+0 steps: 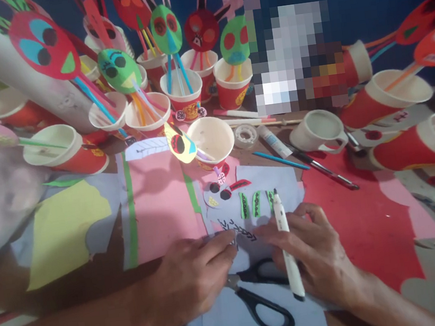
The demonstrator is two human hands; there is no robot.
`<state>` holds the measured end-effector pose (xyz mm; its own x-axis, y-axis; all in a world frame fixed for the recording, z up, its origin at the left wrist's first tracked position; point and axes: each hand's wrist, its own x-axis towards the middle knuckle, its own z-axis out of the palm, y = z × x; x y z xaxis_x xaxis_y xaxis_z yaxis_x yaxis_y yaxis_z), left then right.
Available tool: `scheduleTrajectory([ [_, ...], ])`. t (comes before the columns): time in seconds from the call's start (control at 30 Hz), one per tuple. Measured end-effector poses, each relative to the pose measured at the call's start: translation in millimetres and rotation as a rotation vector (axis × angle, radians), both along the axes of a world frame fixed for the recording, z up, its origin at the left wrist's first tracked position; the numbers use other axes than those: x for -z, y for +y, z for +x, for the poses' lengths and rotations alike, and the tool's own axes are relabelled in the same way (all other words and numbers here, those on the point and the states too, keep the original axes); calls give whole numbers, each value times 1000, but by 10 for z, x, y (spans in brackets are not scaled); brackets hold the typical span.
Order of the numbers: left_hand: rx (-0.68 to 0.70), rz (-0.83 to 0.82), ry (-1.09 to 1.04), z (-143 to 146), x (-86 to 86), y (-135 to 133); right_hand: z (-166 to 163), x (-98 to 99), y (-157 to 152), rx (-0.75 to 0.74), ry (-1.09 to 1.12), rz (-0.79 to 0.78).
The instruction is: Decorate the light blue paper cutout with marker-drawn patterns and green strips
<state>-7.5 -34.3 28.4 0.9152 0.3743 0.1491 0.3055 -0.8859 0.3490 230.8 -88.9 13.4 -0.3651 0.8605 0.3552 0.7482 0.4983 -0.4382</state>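
My left hand [204,274] is closed low in the middle, its fingertips pinching a small piece of pale blue paper [232,240] with black lines; the hand covers much of it. Facing it, my right hand [313,249] grips a white marker [287,244], its black tip pointing away from me. Black marks [246,230] show on the paper between the hands. Just beyond lie green cut-out strips [250,204] with black patterns and a paper face [217,198] with dark eyes. Below the hands rest black-handled scissors [267,311], partly hidden.
Several red-and-white paper cups [189,102] hold straws topped by paper faces along the back. Nearer are a tape roll [246,136], a glue stick [274,141], a white mug [317,131] and a black pen [328,168]. Pink [159,208], yellow [67,225] and red paper [363,218] lie around.
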Motion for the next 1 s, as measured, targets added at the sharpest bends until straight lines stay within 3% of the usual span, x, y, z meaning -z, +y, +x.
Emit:
scheduleTrajectory([
  [0.43,-61,-27,72,4,30,-12,-43,-12,-38,-98,48,-20],
  [0.63,36,17,104,-67,-13,-39,-52,-17,-4,-195,-24,21],
  [1.0,16,-31,271,-19,90,-85,-120,35,-8,-135,-64,-8],
])
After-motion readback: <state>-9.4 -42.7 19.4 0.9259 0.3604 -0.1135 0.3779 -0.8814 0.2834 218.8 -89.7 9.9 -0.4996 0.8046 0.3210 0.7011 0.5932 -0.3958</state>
